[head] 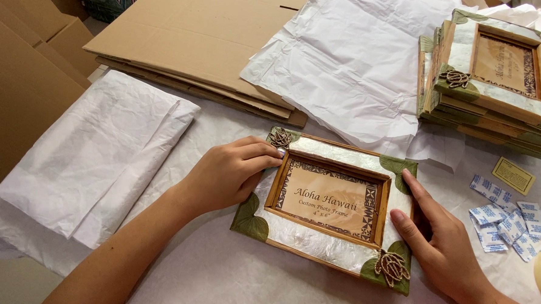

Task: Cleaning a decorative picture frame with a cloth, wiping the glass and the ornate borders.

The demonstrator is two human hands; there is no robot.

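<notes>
**Both my hands on the shell-faced photo frame**

The photo frame (332, 206) between my hands is rectangular, with a pearly shell-like face, thin bamboo strips around the window, green leaf shapes at its corners and small woven turtle ornaments at the top left and bottom right. A tan printed card fills the window.

My left hand (230, 174) lies flat on the frame's left side, fingers close together and curled slightly over the top left corner, fingertips beside the turtle there. My right hand (440, 238) rests along the frame's right edge, fingers straight and pressed together, palm turned toward the frame. Neither hand pinches anything; the frame lies flat on the white tissue paper (229, 272) under both wrists.

Beyond my left hand is a folded bundle of white paper (94, 156), with flattened cardboard (196, 39) further away. Past my right fingertips stands a stack of similar frames (499, 77) on more crumpled white sheets. Just outside my right hand lie small blue-and-white sachets (510, 223) and a little tan card (513, 175). Toward me the paper is open; the frame's near edge sits apart from everything else.
</notes>
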